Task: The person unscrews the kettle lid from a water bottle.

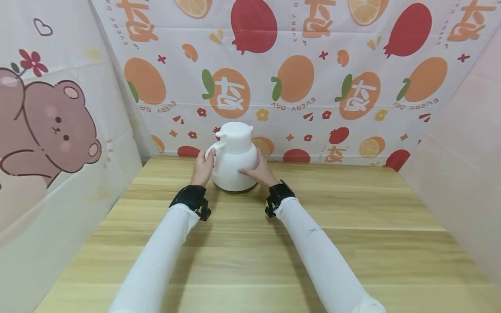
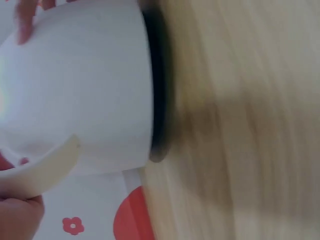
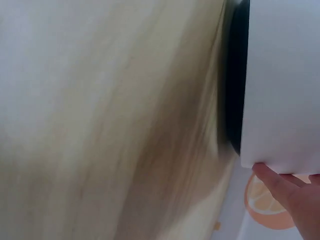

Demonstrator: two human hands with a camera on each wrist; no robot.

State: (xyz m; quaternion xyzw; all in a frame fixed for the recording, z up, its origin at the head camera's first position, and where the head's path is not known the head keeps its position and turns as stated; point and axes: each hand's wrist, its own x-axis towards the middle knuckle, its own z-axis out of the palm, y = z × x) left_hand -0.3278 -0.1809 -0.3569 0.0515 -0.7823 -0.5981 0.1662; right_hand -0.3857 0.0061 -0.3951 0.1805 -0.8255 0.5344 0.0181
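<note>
A white vacuum jug (image 1: 236,167) with a lid, a short spout and a side handle stands upright near the back of the wooden table. My left hand (image 1: 203,167) grips the jug's handle (image 2: 50,172), its thumb up by the handle's top. Against the jug's right side my right hand (image 1: 261,170) holds the round body, thumb across the front and fingers reaching behind. In the right wrist view, fingers of the right hand (image 3: 292,197) touch the body near its dark base (image 3: 236,75). Whether the base touches the table cannot be told.
A wooden table (image 1: 242,261) spreads in front of and around the jug. Behind it hangs a fruit-printed cloth (image 1: 297,126), close to the jug. A cloth with a bear print (image 1: 62,126) hangs at the left, and a pale cloth (image 1: 462,161) at the right.
</note>
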